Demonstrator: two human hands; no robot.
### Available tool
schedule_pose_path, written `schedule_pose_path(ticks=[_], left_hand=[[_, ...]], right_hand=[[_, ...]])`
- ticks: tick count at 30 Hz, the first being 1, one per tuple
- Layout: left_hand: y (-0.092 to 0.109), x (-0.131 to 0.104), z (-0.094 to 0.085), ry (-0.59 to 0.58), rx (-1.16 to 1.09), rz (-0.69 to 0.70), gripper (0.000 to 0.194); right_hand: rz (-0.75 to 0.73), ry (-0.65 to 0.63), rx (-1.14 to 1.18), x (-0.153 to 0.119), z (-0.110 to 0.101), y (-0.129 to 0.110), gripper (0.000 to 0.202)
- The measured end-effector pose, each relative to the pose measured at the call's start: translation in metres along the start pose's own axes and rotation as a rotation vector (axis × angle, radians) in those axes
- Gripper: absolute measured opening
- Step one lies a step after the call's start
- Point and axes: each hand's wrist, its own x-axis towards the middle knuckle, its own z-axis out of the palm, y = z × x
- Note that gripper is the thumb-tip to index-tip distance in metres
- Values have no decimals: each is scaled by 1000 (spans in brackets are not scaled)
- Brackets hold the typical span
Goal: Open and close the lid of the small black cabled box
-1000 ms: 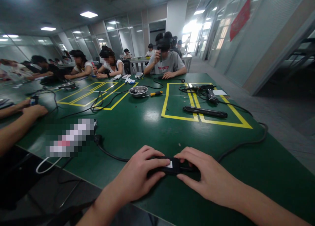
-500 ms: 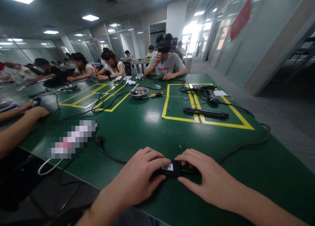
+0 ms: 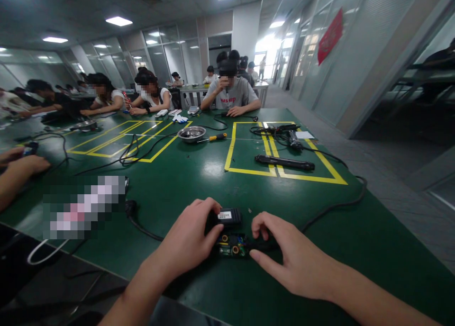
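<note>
Between my hands lies an opened black housing whose circuit board (image 3: 232, 246) shows, with copper coils and green parts. My left hand (image 3: 195, 231) pinches the black cover (image 3: 231, 217) with a white label, just behind the board. My right hand (image 3: 289, 255) has its thumb and fingers apart, beside the right end of the board near the black cable (image 3: 265, 244). Whether its thumb touches the housing is hard to tell. Another black cable (image 3: 145, 229) runs from a plug (image 3: 131, 207) toward my left hand, which hides its end.
Behind are a metal bowl (image 3: 192, 134), a yellow-black screwdriver (image 3: 216, 137), a black bar-shaped tool (image 3: 284, 163) and tangled cables (image 3: 275, 129). A blurred pink-white object (image 3: 88, 205) lies left. Another person's hand (image 3: 31, 165) is at far left; people sit around the green table (image 3: 199, 188).
The labelled cover has come off the housing and moved back with my left hand, uncovering the board. My right hand's fingers have spread away from it. The view has shifted slightly right.
</note>
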Motion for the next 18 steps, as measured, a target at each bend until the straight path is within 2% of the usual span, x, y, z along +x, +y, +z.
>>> schedule_pose_path(ticks=[4, 9, 13, 18], left_hand=[[0, 7, 3, -47, 4, 30, 16], [-2, -21, -4, 25, -16, 131, 16], [-11, -45, -8, -24, -34, 211, 30], [-12, -44, -13, -92, -3, 258, 42]], right_hand=[[-82, -90, -79, 4, -5, -5, 20], [-103, -127, -48, 5, -7, -4, 17], [-88, -160, -79, 4, -11, -5, 16], [-133, -131, -130, 3, -12, -6, 16]])
